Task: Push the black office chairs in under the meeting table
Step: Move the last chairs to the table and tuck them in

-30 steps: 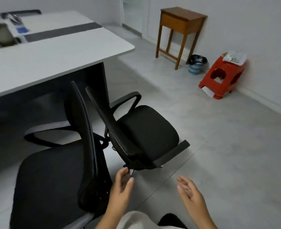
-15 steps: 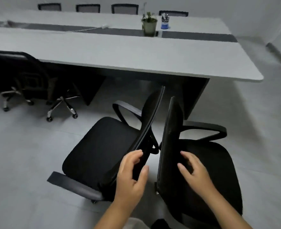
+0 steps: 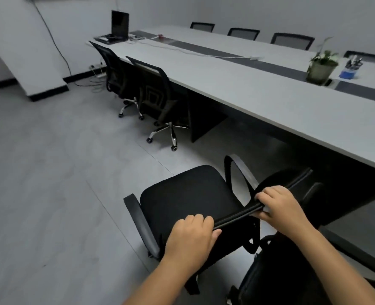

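Both hands are on the top rail of the near chair's backrest [image 3: 237, 214]. Left hand [image 3: 191, 238] is clamped over the rail's near end, fingers curled over the top, thumb under. Right hand [image 3: 279, 205] is wrapped on the same rail further along, toward the table. The rail runs as a long diagonal from the left hand up and right to the right hand and beyond.

The seat of this chair [image 3: 188, 194] lies on the far-left side of the grip, so the seat faces off along the table rather than at it. The meeting table [image 3: 270, 100] edge lies beyond and to the right of the grip, apart from the chair; the right hand is the nearer one to it.

Judgement: the chair needs swivelling until the seat points at the table edge, then a push away from the body.

A second black chair [image 3: 292, 271] sits just right of the grip, below the right forearm; whether it touches the held chair is unclear from this angle. Two further chairs [image 3: 157, 93] stand at the table, well off to the far left.
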The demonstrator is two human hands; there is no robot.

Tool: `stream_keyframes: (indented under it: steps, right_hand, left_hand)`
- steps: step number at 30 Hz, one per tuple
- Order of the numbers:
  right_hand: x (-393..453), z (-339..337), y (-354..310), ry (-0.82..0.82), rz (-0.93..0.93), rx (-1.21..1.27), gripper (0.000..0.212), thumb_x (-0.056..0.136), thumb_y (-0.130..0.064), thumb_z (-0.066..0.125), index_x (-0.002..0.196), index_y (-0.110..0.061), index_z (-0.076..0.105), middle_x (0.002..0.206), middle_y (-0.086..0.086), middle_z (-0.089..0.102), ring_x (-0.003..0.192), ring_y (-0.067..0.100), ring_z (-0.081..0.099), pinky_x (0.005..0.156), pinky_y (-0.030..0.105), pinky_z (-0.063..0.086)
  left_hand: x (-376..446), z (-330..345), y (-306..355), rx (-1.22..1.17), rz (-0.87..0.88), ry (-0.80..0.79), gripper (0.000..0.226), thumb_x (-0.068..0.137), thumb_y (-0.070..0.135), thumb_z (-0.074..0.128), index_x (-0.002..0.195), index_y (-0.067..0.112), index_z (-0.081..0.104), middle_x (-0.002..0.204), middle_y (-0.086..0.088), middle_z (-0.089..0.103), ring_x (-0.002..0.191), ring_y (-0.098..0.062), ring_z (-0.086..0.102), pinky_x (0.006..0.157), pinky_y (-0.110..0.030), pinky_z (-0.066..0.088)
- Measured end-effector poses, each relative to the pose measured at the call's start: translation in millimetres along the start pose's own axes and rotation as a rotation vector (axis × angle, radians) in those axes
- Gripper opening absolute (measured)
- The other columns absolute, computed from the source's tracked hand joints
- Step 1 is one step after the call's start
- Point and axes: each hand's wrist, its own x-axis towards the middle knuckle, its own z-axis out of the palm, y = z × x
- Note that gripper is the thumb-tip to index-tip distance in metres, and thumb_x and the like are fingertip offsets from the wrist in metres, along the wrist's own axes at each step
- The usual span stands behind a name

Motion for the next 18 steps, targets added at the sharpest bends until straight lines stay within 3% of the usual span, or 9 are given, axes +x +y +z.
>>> stream_keyframes:
  steps: [3, 7, 11, 14, 18]
  right_hand:
    - [2.8, 5.8, -21.9, 0.066, -0.027, 0.032, 0.044, 0.071, -0.05, 0.049, 0.053, -0.01, 0.056, 0.045, 0.001, 0.049, 0.04, 0.02, 0.048, 0.045, 0.023, 0.039]
    - [14.8, 6.2, -53.4, 0.043, -0.029, 0.085, 0.046, 0.07, -0.055, 0.044, 0.051, -0.014, 0.054, 0.042, -0.004, 0.048, 0.037, 0.014, 0.047, 0.036, 0.018, 0.034]
    - [17.4, 7.1, -85.8, 0.011, -0.001, 0.039, 0.047, 0.07, -0.059, 0.042, 0.047, -0.02, 0.055, 0.041, -0.004, 0.046, 0.035, 0.009, 0.046, 0.034, 0.015, 0.029]
    - [21.2, 18.2, -123.2, 0.108, 0.01, -0.016, 0.058, 0.081, -0.059, 0.035, 0.045, -0.018, 0.053, 0.04, -0.004, 0.044, 0.033, 0.009, 0.043, 0.034, 0.015, 0.029]
    - [47.2, 20.7, -158.0, 0.213, 0.108, -0.085, 0.07, 0.091, -0.057, 0.018, 0.045, -0.015, 0.05, 0.038, -0.001, 0.043, 0.032, 0.012, 0.042, 0.036, 0.015, 0.028]
  left_hand:
    - [-6.3, 1.2, -30.4, -0.015, 0.033, 0.006, 0.052, 0.09, 0.049, 0.025, 0.055, 0.023, 0.053, 0.048, 0.008, 0.049, 0.041, -0.01, 0.046, 0.038, -0.017, 0.031]
    - [-6.2, 1.0, -99.2, 0.019, 0.125, 0.021, 0.069, 0.093, 0.055, 0.006, 0.056, 0.025, 0.056, 0.049, 0.011, 0.05, 0.041, -0.007, 0.048, 0.037, -0.013, 0.03]
    - [-12.1, 11.3, -161.2, -0.045, 0.205, 0.062, 0.072, 0.093, 0.058, 0.012, 0.054, 0.019, 0.059, 0.049, 0.007, 0.052, 0.041, -0.012, 0.049, 0.04, -0.02, 0.032]
    - [-21.1, 15.6, -194.2, -0.105, 0.258, 0.078, 0.07, 0.092, 0.059, 0.017, 0.059, 0.019, 0.064, 0.054, 0.007, 0.06, 0.045, -0.012, 0.055, 0.047, -0.018, 0.033]
    - [-3.8, 22.3, -229.2, -0.164, 0.29, 0.096, 0.072, 0.09, 0.063, 0.017, 0.052, 0.017, 0.058, 0.045, 0.006, 0.053, 0.039, -0.013, 0.05, 0.04, -0.019, 0.036]
